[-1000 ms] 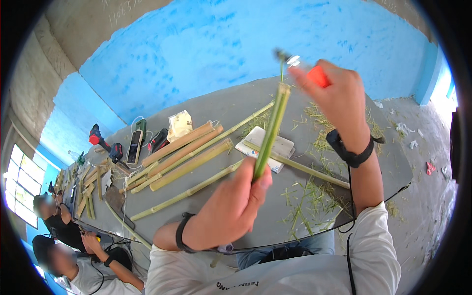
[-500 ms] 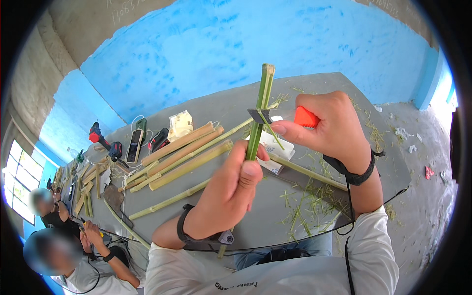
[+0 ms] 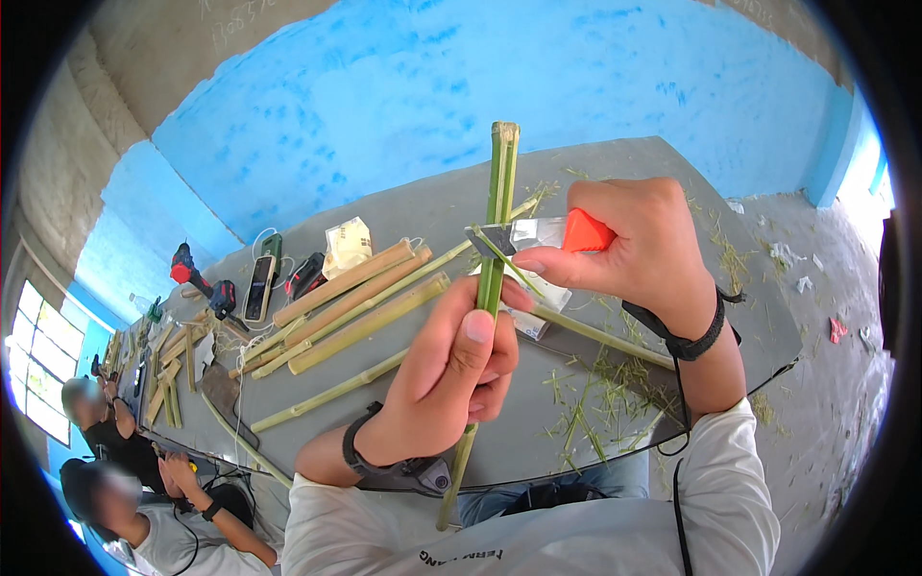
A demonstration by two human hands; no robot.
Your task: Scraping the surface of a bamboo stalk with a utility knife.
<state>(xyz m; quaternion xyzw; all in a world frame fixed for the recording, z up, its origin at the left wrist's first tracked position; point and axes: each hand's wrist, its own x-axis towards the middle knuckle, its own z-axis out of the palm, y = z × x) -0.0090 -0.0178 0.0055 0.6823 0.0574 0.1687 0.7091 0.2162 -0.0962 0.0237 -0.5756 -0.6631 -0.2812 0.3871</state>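
Note:
My left hand is wrapped around a split green bamboo stick, which stands nearly upright in front of me. Its lower end shows beneath the hand, past the table edge. In my right hand is a utility knife with an orange handle and a dark blade. The blade lies across the bamboo just above my left fingers, and a thin green strip slants away beneath it. My right thumb extends along the knife toward the blade.
Several bamboo lengths lie on the grey table, left of my hands. Green shavings litter its right side. Further left are a phone, a cordless drill and a cleaver. Two people sit at the left.
The bamboo's top has shifted slightly left and stands straighter. The knife has turned, showing more of its blade and metal neck. More of the stick's lower end shows below my left hand.

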